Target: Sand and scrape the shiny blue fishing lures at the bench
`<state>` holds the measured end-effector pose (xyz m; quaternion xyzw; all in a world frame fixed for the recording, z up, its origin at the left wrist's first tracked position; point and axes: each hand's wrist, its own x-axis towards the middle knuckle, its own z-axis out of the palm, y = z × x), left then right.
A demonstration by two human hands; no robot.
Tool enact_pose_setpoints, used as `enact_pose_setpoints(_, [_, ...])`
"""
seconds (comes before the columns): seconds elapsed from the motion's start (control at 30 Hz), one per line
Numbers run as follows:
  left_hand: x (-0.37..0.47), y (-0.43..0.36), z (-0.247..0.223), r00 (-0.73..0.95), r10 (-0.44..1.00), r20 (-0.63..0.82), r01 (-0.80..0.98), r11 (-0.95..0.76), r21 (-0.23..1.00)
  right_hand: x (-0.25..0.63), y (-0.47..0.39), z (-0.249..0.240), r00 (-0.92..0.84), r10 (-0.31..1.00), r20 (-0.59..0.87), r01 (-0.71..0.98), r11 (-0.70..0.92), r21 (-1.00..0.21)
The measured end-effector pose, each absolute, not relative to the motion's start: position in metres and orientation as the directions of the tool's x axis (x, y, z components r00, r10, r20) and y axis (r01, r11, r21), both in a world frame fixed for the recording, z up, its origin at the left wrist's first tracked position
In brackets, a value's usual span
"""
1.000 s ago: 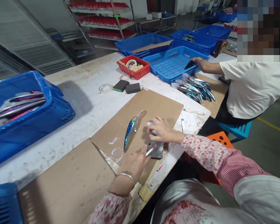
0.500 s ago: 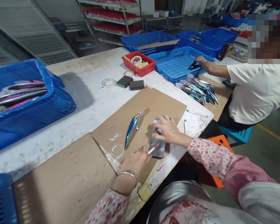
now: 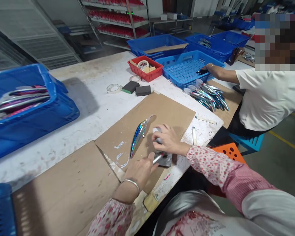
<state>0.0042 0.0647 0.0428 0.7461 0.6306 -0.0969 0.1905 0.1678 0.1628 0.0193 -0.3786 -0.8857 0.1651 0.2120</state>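
Observation:
My left hand (image 3: 140,169), with a bangle at its wrist, is closed around a slim silvery fishing lure (image 3: 158,158) with a red spot near one end. My right hand (image 3: 170,140) curls its fingers over a light grey piece (image 3: 157,135); its kind is hard to make out. Under the lure and right hand lies a dark grey flat pad (image 3: 166,161), partly covered. Left of my right hand, a shiny blue fishing lure (image 3: 138,137) with a clear lip rests on the cardboard sheet (image 3: 169,109).
Dark sanding blocks (image 3: 143,90) and a tape roll (image 3: 113,88) lie beyond the cardboard, near a red basket (image 3: 152,76). A blue crate (image 3: 61,108) of lures stands at left. At right, a co-worker's hand (image 3: 211,67) reaches into a blue basket (image 3: 173,80) beside piled lures (image 3: 211,96).
My right hand has shifted left with the light grey piece, closer to the lure in my left hand. My left hand has moved slightly left. The blue lure stays on the cardboard.

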Motion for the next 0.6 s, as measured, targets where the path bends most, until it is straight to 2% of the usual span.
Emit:
enact_pose_setpoints(0.17, [0.001,0.072,0.045,0.239,0.853,-0.463,0.971,-0.215,0.106,0.182,0.167,0.017,-0.603,0.761,0.237,0.615,0.633,-0.470])
enact_pose_setpoints(0.47, [0.002,0.071,0.048,0.234,0.848,-0.476,0.971,-0.232,0.064,0.188,0.171,0.020,-0.599,0.776,0.198,0.647,0.614,-0.453])
enact_pose_setpoints(0.6, [0.004,0.071,0.044,0.204,0.852,-0.482,0.976,-0.217,0.030,0.167,0.164,0.020,-0.598,0.761,0.253,0.626,0.640,-0.446])
